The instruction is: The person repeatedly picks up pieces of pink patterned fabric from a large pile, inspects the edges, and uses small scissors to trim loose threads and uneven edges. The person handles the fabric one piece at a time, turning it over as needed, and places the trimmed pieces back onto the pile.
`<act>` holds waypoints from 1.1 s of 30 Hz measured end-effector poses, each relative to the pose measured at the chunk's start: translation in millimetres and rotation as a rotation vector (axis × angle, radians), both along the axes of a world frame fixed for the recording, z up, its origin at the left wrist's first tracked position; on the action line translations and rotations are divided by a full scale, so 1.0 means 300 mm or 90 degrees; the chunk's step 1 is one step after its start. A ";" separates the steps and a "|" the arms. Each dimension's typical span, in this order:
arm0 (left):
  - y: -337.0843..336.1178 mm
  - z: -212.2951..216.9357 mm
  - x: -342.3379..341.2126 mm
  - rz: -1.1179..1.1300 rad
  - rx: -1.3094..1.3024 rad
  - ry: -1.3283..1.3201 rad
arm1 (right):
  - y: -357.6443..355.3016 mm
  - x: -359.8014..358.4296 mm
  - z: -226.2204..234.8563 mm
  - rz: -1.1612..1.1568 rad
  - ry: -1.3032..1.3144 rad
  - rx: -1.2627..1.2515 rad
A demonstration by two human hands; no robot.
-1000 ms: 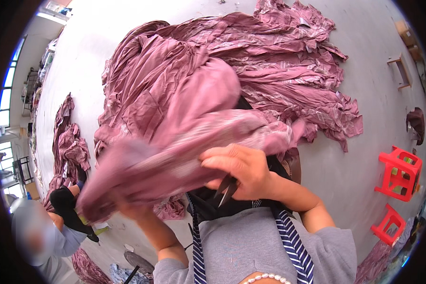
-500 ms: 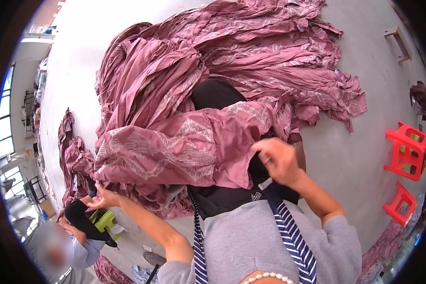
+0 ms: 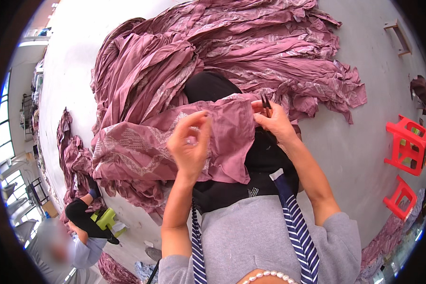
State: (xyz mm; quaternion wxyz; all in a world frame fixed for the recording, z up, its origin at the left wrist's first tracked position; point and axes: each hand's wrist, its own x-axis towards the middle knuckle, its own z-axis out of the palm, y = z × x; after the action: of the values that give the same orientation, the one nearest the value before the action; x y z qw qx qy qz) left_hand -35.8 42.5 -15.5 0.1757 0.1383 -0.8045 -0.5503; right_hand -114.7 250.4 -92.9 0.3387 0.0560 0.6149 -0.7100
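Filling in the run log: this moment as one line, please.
left hand: grips mauve cloth | right hand: small dark snips at cloth edge | cloth heap on floor

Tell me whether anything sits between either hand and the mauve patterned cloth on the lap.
Nothing visible does. The left hand already grips the mauve patterned cloth near its middle, and the right hand, holding small dark snips, pinches the cloth's upper edge.

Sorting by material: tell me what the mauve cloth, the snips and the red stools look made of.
Cloth: thin woven fabric, matte, creased, with a paler pattern. Snips in the right hand: dark, probably metal; too small to be sure. Stools: likely moulded plastic, glossy and uniformly red.
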 end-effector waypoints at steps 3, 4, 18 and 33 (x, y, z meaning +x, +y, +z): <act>0.070 -0.043 -0.028 -0.076 0.155 -0.074 | -0.061 0.012 0.038 0.044 0.008 -0.086; 0.089 -0.039 -0.029 -0.073 0.189 -0.086 | -0.069 0.015 0.066 0.068 0.026 -0.078; -0.032 -0.020 0.033 0.035 0.216 -0.030 | -0.149 0.047 0.164 0.077 0.303 0.018; -0.010 -0.009 0.054 0.007 0.366 0.131 | -0.140 0.070 0.259 0.127 0.395 -0.061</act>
State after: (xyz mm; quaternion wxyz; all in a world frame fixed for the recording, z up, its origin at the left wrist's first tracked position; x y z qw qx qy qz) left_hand -19.6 39.5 -18.2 0.2130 0.1306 -0.5931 -0.7653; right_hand -93.9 208.3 -15.1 0.2054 -0.2390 0.6573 -0.6845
